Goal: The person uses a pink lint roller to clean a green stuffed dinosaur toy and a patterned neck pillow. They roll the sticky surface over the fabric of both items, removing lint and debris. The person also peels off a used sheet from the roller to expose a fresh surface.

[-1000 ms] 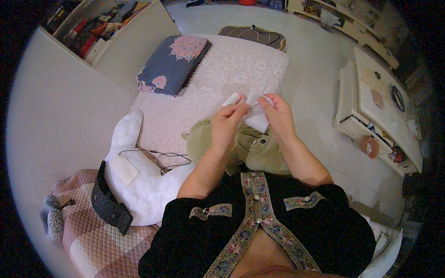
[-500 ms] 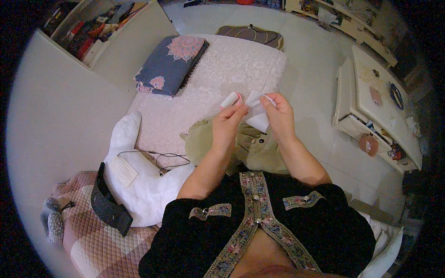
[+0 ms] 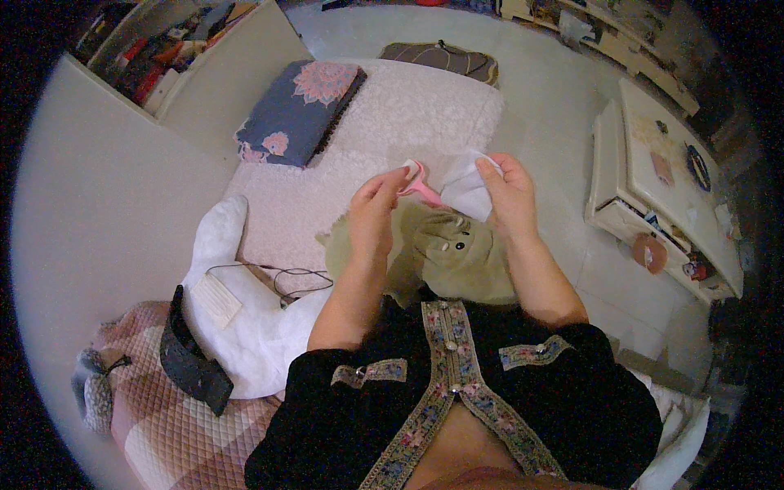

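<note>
In my left hand (image 3: 376, 208) is a small lint roller, gripped by its white roll, with its pink handle (image 3: 426, 194) pointing right. My right hand (image 3: 511, 192) pinches a white sheet (image 3: 468, 189) between thumb and fingers. The sheet hangs loosely to the left of that hand, close to the handle's tip. Below both hands lies a green plush toy (image 3: 457, 265) with black eyes, partly covered by my left forearm.
A folded blue blanket with pink flowers (image 3: 298, 110) lies on the pale bed cover (image 3: 433, 106). To the left are a white plush piece (image 3: 245, 322), a black strap (image 3: 192, 359) and a thin dark cord (image 3: 298, 282). A cream cabinet (image 3: 653, 155) stands at right.
My hands have moved apart, the left one leftward and the right one rightward with the white sheet. The lint roller has turned, so its pink handle now shows.
</note>
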A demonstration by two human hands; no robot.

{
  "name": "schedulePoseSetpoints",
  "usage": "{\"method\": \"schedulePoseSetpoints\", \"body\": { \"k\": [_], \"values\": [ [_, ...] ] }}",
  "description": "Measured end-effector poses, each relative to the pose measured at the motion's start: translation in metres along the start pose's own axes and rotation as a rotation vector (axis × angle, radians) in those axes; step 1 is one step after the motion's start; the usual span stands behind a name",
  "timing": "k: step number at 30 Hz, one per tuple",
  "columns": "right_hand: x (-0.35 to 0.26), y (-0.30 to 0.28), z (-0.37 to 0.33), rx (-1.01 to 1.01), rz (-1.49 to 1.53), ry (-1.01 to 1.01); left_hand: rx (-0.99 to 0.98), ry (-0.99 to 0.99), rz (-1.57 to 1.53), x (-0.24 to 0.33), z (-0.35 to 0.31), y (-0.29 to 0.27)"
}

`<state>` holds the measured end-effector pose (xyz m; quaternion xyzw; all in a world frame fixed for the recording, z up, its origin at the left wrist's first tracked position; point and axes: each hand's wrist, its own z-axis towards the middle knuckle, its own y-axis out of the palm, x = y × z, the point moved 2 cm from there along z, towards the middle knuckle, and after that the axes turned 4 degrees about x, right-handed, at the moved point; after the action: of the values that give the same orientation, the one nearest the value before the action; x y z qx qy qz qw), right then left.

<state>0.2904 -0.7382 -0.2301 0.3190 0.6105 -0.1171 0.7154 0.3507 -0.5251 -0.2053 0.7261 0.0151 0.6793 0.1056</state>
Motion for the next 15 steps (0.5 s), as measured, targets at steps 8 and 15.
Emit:
{"method": "schedulePoseSetpoints", "body": {
  "k": [8, 15],
  "values": [
    [-0.003, 0.007, -0.008, -0.141, -0.080, 0.118, -0.324, -0.097, 0.131, -0.004, -0.003, 0.020],
    [0.000, 0.008, -0.012, -0.204, -0.108, 0.103, -0.348, -0.111, 0.048, -0.018, 0.000, 0.024]
  ]
}}
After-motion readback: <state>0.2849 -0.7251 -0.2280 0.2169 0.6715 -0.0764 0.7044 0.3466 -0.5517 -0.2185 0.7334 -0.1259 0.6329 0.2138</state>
